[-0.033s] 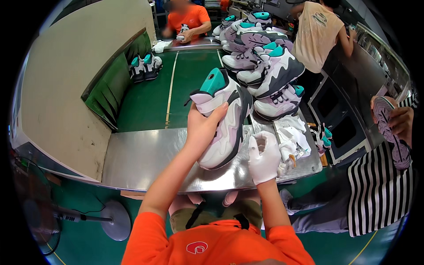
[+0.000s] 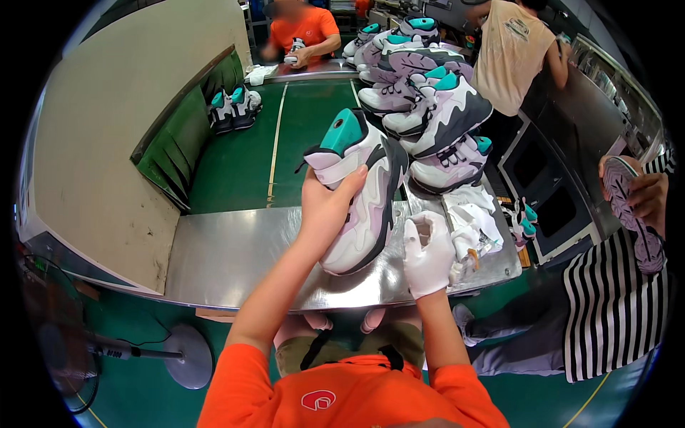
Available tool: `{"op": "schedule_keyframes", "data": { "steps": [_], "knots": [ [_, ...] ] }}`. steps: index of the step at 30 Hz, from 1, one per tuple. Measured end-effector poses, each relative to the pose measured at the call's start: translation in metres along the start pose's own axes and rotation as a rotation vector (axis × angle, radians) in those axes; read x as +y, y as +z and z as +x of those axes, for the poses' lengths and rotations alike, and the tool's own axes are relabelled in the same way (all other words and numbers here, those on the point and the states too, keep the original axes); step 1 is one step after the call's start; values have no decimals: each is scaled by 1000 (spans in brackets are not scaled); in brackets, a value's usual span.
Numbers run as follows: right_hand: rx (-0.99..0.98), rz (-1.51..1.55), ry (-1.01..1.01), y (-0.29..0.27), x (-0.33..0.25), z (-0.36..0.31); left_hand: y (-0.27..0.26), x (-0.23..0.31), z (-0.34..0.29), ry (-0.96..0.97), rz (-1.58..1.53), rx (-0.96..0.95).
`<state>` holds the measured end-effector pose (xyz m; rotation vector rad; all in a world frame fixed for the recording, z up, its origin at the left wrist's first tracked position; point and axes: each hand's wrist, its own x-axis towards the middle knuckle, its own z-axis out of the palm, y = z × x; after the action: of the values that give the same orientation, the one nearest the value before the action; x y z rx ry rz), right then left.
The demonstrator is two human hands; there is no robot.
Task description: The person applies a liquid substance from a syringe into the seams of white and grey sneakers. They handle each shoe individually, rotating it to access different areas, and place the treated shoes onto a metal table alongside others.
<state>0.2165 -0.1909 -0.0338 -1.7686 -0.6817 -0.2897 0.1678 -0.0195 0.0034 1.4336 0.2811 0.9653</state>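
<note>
A white and pale lilac sneaker [image 2: 365, 217] with a dark sole edge and a teal heel lining is held up, tilted, over the metal table. My bare left hand [image 2: 330, 203] grips it by the collar and tongue area, thumb across the upper. Just right of its toe is my right hand [image 2: 429, 258] in a white glove, apart from the shoe. Its fingers are curled in toward the thumb; whether anything small lies inside is hidden. To its right, crumpled white cloths [image 2: 472, 222] lie on the table.
A green conveyor belt [image 2: 235, 175] runs away from the metal tabletop [image 2: 214, 250]. Stacked sneakers [image 2: 453, 114] rise along its right side; a pair [image 2: 235, 110] sits far left by a green flap curtain [image 2: 171, 135]. A co-worker's hand [image 2: 648, 203] holds a shoe at right.
</note>
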Motion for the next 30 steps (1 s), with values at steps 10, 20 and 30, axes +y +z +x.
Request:
{"op": "schedule_keyframes", "data": {
  "steps": [10,20,30],
  "knots": [
    [-195,349,79,0,-10,-19,-1,23,-38,7,-135,166],
    [-136,-44,-27,10,-17,-22,6,21,-49,56,-40,176],
    [-163,393,319,7,16,-14,28,-5,-13,14,-82,110]
  ]
}}
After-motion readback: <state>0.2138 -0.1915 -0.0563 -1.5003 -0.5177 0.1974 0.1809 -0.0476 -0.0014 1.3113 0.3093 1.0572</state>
